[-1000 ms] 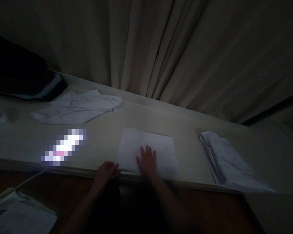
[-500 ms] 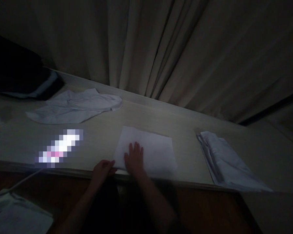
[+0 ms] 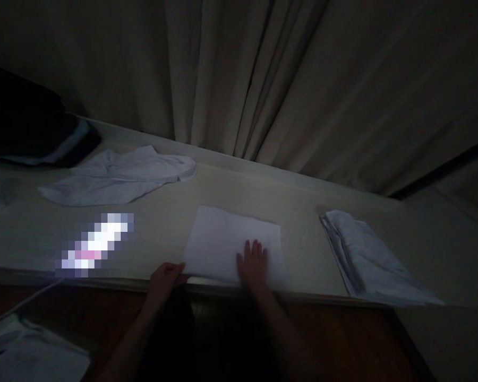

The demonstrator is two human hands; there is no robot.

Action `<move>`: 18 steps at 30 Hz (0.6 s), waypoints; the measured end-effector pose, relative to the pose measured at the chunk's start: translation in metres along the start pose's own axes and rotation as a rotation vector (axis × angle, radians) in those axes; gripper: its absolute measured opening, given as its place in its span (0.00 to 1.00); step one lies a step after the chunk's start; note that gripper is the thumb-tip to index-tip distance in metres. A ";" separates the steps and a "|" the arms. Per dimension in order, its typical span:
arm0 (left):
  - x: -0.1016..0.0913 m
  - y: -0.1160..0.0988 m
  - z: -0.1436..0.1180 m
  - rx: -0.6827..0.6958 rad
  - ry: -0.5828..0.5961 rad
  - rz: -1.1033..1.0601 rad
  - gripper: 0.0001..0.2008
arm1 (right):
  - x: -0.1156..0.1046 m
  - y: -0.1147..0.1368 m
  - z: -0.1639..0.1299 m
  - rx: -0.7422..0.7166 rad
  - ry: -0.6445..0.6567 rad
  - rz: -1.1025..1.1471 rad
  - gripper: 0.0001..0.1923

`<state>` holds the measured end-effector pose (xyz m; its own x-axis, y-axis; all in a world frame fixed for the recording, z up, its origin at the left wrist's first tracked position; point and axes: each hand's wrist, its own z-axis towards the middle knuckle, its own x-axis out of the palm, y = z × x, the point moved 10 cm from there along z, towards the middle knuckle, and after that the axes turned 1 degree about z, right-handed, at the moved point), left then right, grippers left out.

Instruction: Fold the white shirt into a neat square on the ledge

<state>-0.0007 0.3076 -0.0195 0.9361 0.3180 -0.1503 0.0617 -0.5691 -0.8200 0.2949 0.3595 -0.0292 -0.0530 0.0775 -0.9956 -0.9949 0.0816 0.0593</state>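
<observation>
A white folded cloth (image 3: 219, 239) lies flat near the front edge of the table. Its near left corner is pinched between the thumb and fingers of my left hand (image 3: 169, 276). My right hand (image 3: 255, 265) rests palm down on the right part of the cloth, fingers stretched out and slightly apart. The light is dim, so the layers of the cloth do not show clearly.
On the right of the pale table (image 3: 298, 265) lies a stack of folded white cloths (image 3: 374, 260). A crumpled white cloth (image 3: 131, 172) lies at the back left. A bright blurred-out object (image 3: 99, 241) with a cable sits left of my left hand. Curtains (image 3: 223, 79) hang behind.
My right hand has slid to the right across the cloth, from its left part to its right part. The left hand keeps hold of the near left corner.
</observation>
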 end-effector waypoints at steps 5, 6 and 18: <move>0.004 -0.003 -0.005 -0.008 0.026 0.014 0.07 | -0.007 -0.005 0.003 -0.007 0.025 0.043 0.32; 0.004 -0.007 -0.009 -0.006 0.027 0.013 0.07 | -0.013 -0.009 0.003 -0.007 0.010 0.043 0.32; 0.004 -0.002 -0.002 0.063 0.013 0.146 0.07 | -0.006 -0.046 0.002 0.009 0.012 0.005 0.31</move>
<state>0.0032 0.3082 -0.0171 0.9380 0.2249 -0.2636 -0.0969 -0.5601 -0.8227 0.3410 0.3573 -0.0260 -0.0592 0.0656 -0.9961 -0.9938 0.0900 0.0650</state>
